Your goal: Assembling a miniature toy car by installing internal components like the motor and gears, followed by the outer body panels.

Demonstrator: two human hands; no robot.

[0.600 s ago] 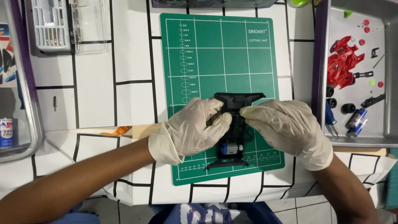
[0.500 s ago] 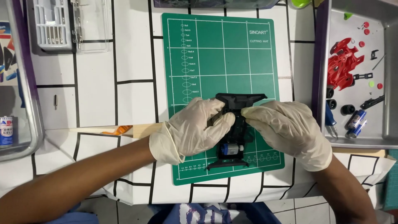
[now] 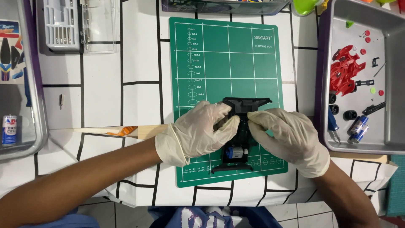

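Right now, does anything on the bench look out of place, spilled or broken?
Nothing looks spilled or broken. One small metal bit lies alone on the tablecloth, left of the green cutting mat, outside the trays. Both gloved hands, left hand and right hand, hold the black toy chassis over the mat.

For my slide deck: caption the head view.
Two gloved hands, left hand and right hand, grip a black plastic chassis on a green cutting mat.
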